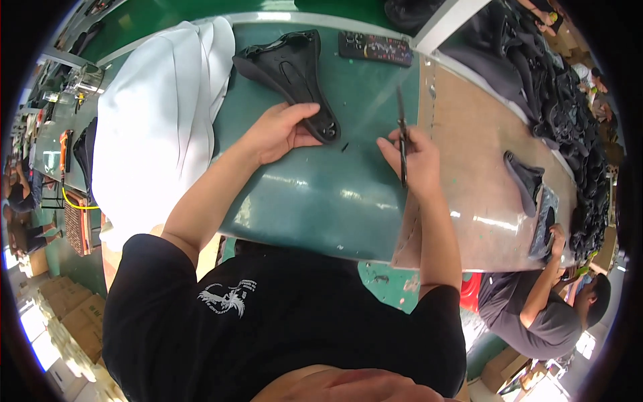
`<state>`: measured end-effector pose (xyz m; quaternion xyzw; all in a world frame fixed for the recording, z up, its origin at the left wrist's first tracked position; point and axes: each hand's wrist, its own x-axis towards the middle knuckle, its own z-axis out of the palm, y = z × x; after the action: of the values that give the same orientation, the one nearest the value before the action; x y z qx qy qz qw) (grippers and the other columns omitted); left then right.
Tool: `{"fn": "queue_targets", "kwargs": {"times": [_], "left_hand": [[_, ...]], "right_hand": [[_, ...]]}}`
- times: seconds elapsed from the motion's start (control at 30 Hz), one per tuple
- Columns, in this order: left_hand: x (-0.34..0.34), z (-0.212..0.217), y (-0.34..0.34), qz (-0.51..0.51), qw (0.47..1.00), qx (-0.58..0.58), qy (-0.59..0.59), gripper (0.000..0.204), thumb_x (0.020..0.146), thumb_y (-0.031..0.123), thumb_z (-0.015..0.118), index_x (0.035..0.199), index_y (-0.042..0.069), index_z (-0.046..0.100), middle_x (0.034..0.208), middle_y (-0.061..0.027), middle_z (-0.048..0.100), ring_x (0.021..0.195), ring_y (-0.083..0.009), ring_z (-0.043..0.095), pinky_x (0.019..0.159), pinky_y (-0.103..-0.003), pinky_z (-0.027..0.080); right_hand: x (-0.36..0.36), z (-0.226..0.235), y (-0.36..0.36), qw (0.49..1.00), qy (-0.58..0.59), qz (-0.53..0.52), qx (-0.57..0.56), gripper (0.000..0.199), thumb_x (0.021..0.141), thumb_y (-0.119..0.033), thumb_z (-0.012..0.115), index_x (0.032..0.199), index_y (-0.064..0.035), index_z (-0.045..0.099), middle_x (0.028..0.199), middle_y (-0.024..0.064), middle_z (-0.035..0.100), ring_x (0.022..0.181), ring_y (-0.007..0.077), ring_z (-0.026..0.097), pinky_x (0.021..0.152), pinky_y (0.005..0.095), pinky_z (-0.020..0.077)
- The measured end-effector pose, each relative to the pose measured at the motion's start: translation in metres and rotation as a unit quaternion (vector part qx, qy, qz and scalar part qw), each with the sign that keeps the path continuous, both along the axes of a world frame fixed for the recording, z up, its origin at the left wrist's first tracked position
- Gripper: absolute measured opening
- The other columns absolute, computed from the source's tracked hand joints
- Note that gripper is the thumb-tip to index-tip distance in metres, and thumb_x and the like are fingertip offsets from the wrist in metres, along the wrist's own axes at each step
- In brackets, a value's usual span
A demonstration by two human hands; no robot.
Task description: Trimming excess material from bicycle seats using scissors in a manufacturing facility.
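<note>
A black bicycle saddle [295, 80] is tilted over the green table, underside up, its wide end pointing away from me. My left hand [284, 134] grips it near the narrow nose, thumb on top and fingers beneath. To the right, my right hand [416, 159] is closed around a slim dark pointed tool [403, 144], held upright with its thin tip facing away; its exact kind is not clear. The tool and the saddle are apart. A tiny black scrap [345, 147] lies on the table just beside the saddle's nose.
White sheets [161, 120] are piled at the left. A dark strip with small coloured parts [375, 48] lies at the back. On the brown board [469, 167] rests another saddle [524, 181]; many black saddles [569, 114] are heaped behind it. A co-worker [536, 308] sits at the right.
</note>
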<state>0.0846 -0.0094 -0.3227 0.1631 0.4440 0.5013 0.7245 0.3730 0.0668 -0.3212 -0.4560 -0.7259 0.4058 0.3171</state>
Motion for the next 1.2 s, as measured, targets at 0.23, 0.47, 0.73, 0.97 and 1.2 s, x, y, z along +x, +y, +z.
{"fn": "queue_targets", "kwargs": {"times": [0.23,0.47,0.73,0.97,1.2], "left_hand": [[0.016,-0.006,-0.021,-0.029,0.999,0.016,-0.029,0.038,0.102,0.014,0.063,0.134,-0.004,0.056,0.125,-0.0160,0.068,0.109,-0.0272,0.072,0.100,-0.043,0.060],[0.018,0.007,-0.017,-0.042,0.995,0.058,0.064,0.044,0.100,0.012,0.064,0.139,-0.003,0.050,0.127,-0.0155,0.066,0.105,-0.0262,0.072,0.086,-0.043,0.065],[-0.029,0.070,0.138,0.188,0.710,0.283,0.617,0.087,0.090,0.041,0.077,0.145,-0.013,0.037,0.126,-0.0315,0.065,0.120,-0.0457,0.063,0.104,-0.045,0.050],[0.015,0.087,0.170,0.062,0.473,0.581,0.660,0.053,0.085,0.016,0.080,0.133,0.003,0.062,0.158,-0.0216,0.043,0.143,-0.0398,0.046,0.118,-0.045,0.040],[-0.016,0.006,0.077,-0.027,0.474,0.480,0.737,0.038,0.082,0.017,0.079,0.115,0.003,0.065,0.150,-0.0210,0.049,0.138,-0.0405,0.050,0.115,-0.053,0.041]], "right_hand": [[-0.015,0.004,-0.014,0.987,-0.110,0.004,0.114,0.035,0.075,-0.027,0.091,0.081,-0.0025,0.067,0.071,0.0061,0.057,0.061,0.0175,0.052,0.057,0.0324,0.0457],[-0.010,-0.009,0.005,0.993,0.003,-0.109,-0.055,0.039,0.081,-0.031,0.089,0.080,0.0015,0.067,0.065,-0.0007,0.058,0.060,0.0097,0.052,0.057,0.0285,0.0450],[-0.008,-0.001,0.008,0.958,0.166,-0.155,-0.177,0.030,0.093,-0.024,0.074,0.079,-0.0002,0.063,0.057,0.0016,0.054,0.046,0.0105,0.050,0.043,0.0262,0.0377],[-0.003,0.000,0.006,0.956,0.157,-0.154,-0.195,0.026,0.093,-0.021,0.075,0.080,-0.0014,0.064,0.059,0.0011,0.057,0.048,0.0091,0.052,0.044,0.0251,0.0407],[-0.003,-0.005,0.017,0.957,0.165,-0.130,-0.199,0.023,0.092,-0.022,0.079,0.086,-0.0044,0.065,0.059,0.0003,0.057,0.049,0.0088,0.053,0.045,0.0255,0.0398]]}}
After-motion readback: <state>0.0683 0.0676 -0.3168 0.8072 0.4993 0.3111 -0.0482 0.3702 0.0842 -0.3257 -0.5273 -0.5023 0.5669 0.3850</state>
